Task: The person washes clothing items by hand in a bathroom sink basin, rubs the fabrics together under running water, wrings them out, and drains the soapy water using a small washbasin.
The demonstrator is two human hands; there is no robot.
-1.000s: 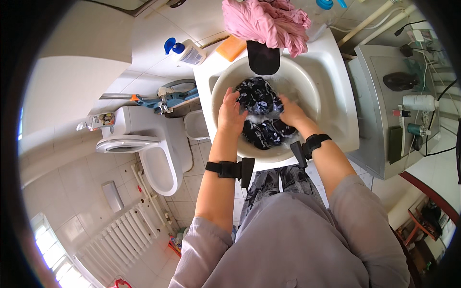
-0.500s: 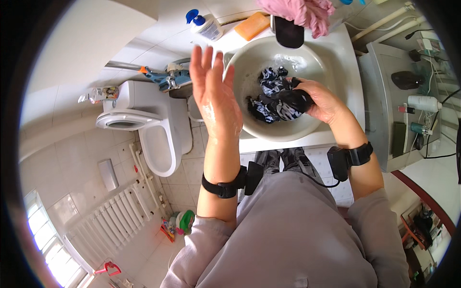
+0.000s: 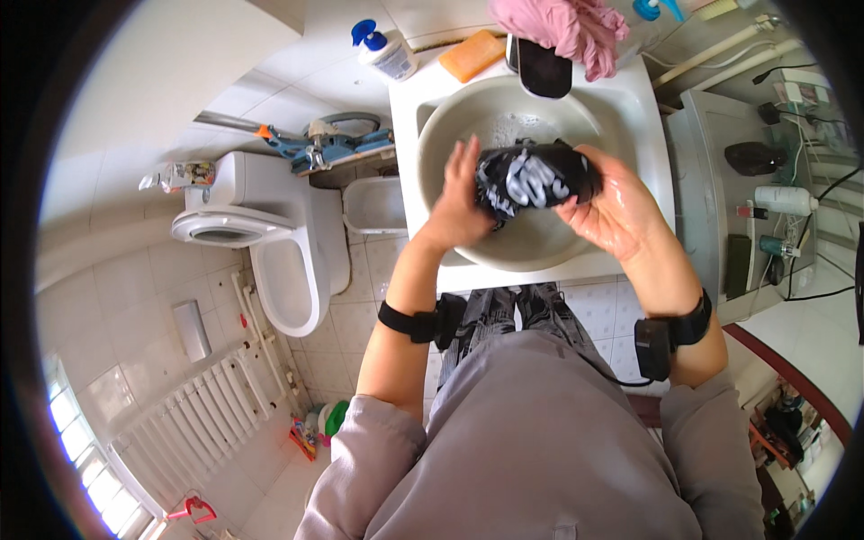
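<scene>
A wet black cloth with a white and pale-blue pattern (image 3: pixel 531 175) is lifted in a bunch over a round off-white basin (image 3: pixel 436 135). At the cloth's right end, my right hand (image 3: pixel 621 207) is closed around it, thumb at the lower side. My left hand (image 3: pixel 454 198) is at the cloth's left edge, fingers stretched out and slightly blurred; whether it presses on the fabric is hard to make out. Some suds (image 3: pixel 515 126) show in the water behind the cloth. Both hands look wet.
The basin stands in a white sink (image 3: pixel 643 135). Along its back are a white pump bottle with a blue top (image 3: pixel 389 56), an orange soap bar (image 3: pixel 472 56), a dark phone-like object (image 3: pixel 544 72) and a pink cloth (image 3: pixel 567 27). A toilet (image 3: pixel 292 283) stands to the left.
My left hand has come down from its raised position to the cloth's left edge. The cloth has been lifted and bunched up, with my right hand still gripping it.
</scene>
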